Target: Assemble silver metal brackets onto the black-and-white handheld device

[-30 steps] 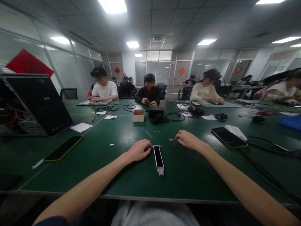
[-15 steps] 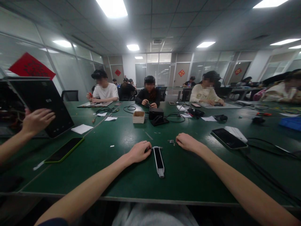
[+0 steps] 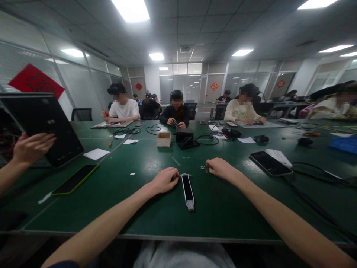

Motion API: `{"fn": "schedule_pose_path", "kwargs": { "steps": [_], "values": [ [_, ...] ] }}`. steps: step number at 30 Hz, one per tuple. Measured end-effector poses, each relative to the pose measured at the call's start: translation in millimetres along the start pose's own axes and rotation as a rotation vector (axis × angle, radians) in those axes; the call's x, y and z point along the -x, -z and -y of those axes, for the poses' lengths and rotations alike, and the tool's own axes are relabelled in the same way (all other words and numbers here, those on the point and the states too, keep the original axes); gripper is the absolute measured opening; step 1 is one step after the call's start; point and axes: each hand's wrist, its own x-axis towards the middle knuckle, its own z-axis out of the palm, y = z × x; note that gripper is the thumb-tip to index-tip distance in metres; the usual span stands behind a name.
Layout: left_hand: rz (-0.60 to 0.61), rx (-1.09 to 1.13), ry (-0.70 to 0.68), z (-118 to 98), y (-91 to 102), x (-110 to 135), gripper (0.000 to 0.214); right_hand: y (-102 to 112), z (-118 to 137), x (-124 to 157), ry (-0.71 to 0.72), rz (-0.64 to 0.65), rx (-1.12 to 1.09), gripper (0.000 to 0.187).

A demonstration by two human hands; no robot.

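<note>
A slim white-edged device with a dark face [image 3: 188, 189] lies on the green table before me. Across its far end runs a thin metallic piece [image 3: 186, 175]. My left hand [image 3: 166, 179] rests just left of that end, fingers curled together beside the thin piece; what they pinch, if anything, is too small to make out. Several tiny shiny parts [image 3: 202, 168] are scattered right of the device. Over their right side my right hand [image 3: 220, 167] is lowered, fingertips closed down at the table, and whatever is in them is hidden.
A small open box [image 3: 163, 139] and a black device [image 3: 185, 138] stand ahead. At left are a green-edged phone [image 3: 76, 179] and another person's hand [image 3: 33, 147] against a black HP panel [image 3: 52, 126]. A phone [image 3: 270, 163] and cables lie right. People sit opposite.
My right hand has shifted slightly left, closer to the tiny parts. My left hand stays by the device. The other person's hand and the black panel have moved left.
</note>
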Motion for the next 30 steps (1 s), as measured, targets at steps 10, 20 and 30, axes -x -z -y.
{"fn": "schedule_pose_path", "kwargs": {
  "steps": [10, 20, 30],
  "values": [
    [0.015, 0.016, 0.011, -2, 2.6, 0, 0.01, 2, -1, 4, 0.037, -0.01, -0.064, 0.017],
    [0.01, 0.002, -0.002, -3, 3.7, 0, 0.011, -4, 4, -5, 0.123, -0.144, 0.045, 0.019],
    [-0.063, 0.018, 0.016, -6, 4.8, 2, 0.021, -4, 12, -3, 0.128, -0.351, 0.059, 0.019]
  ]
}}
